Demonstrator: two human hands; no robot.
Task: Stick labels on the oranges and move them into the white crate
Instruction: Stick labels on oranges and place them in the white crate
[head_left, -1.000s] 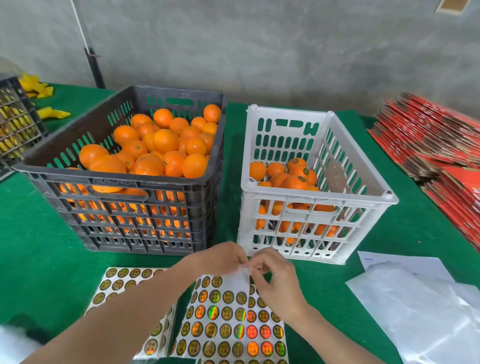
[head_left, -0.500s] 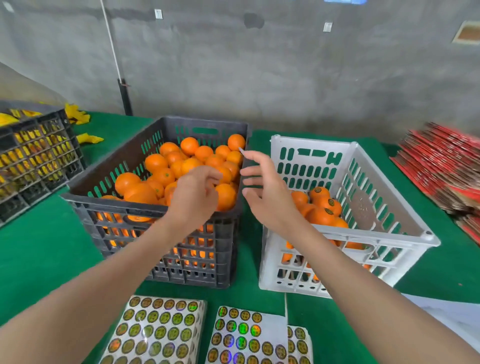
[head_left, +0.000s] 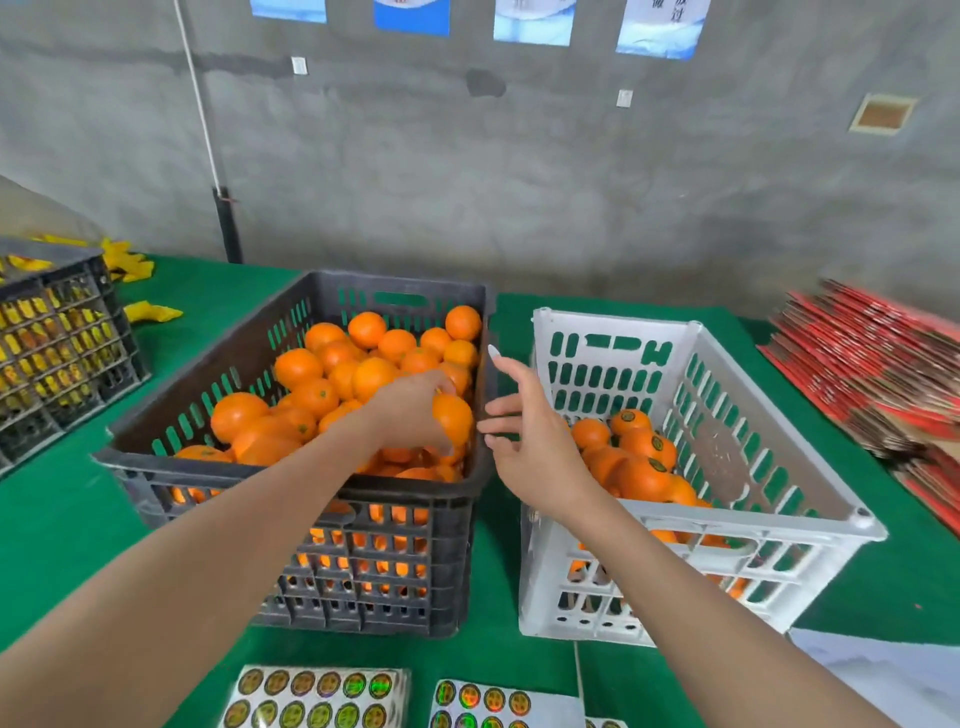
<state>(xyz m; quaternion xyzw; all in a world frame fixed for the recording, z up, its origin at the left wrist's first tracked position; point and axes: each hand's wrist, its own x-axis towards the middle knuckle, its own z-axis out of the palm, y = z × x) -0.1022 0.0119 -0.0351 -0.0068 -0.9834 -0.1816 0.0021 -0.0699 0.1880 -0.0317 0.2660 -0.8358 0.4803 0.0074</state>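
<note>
Green table (head_left: 62, 545): bare cloth at front left, and a narrow strip between the two crates.

Black crate (head_left: 156, 465): oranges (head_left: 332, 364) heaped close to its rim.

White crate (head_left: 719, 457): just right of the black crate, not touching it. It is partly filled with labelled oranges (head_left: 644, 467), with open room above them.

Left hand (head_left: 410, 410): inside the black crate's near right corner, fingers curled round one orange (head_left: 453, 415) (its label side, if any, is hidden).

Right hand (head_left: 535, 431): over the gap between the crates, fingers spread and loose, holding nothing, just beside the held orange. A small pale bit (head_left: 492, 352) sits on the raised index fingertip, too small to identify.

Label sheets (head_left: 317, 696): at the near edge, cut off by the frame.

Red cardboard stack (head_left: 872, 374): blurred, far right.
</note>
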